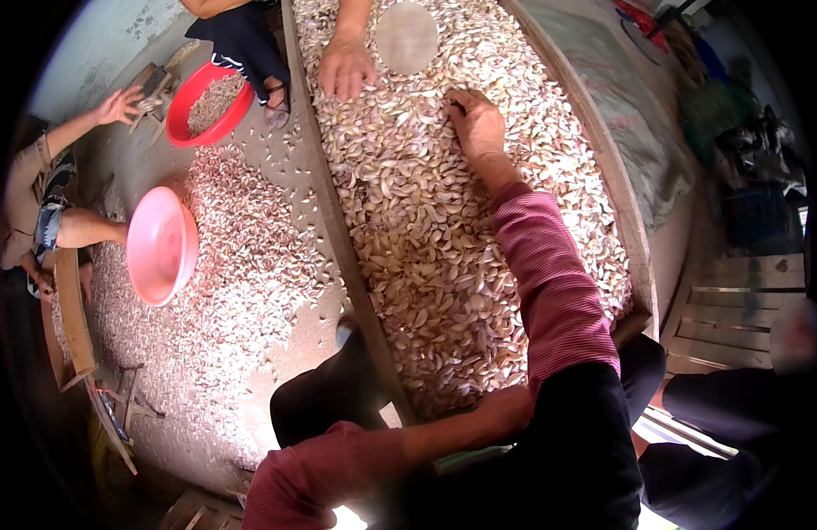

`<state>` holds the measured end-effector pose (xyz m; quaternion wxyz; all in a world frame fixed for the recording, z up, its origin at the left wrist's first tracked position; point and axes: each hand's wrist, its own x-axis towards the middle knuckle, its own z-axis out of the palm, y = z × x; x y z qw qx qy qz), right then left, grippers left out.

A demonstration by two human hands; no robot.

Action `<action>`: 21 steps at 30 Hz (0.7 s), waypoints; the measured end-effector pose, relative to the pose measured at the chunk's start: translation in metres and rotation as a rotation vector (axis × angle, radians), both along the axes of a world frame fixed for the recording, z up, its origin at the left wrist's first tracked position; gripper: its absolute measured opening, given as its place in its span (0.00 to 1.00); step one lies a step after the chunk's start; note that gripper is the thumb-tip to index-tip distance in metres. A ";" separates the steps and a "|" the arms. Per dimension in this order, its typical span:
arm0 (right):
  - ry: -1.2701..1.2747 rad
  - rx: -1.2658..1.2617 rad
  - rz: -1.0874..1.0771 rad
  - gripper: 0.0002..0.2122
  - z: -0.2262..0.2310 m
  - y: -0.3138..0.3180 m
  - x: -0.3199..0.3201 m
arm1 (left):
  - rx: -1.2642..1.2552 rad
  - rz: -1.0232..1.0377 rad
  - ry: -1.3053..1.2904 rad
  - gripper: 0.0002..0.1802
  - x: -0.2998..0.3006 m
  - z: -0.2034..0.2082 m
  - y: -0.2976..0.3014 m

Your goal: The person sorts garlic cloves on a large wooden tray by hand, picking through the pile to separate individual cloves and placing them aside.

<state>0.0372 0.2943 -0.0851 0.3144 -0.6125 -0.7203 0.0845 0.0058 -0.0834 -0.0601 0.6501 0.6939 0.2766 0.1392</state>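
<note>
Loose garlic cloves point(426, 238) fill a long wooden trough point(332, 208) that runs away from me. My right hand point(481, 128) reaches over them towards the far part, the forearm in a red striped sleeve. Its fingers are curled together just above the cloves; whatever they hold, if anything, is too small to make out. Nearer my body, my left hand point(504, 412) lies at the trough's near end, across the cloves. Its fingers are hidden beside my right sleeve. Opposite me, a co-worker's hand point(347, 69) rests on the cloves with its fingers spread.
Left of the trough, more cloves cover the floor around a tilted pink basin point(161, 247). Behind it sits a red basin point(229, 129) holding cloves. A person point(29, 185) sits at the far left, one hand raised. To the right are plastic sheeting point(634, 124) and wooden slats point(735, 309).
</note>
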 end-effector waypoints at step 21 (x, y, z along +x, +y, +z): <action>-0.161 -0.173 0.736 0.23 0.008 -0.136 -0.036 | -0.123 -0.188 0.192 0.12 -0.007 0.056 0.028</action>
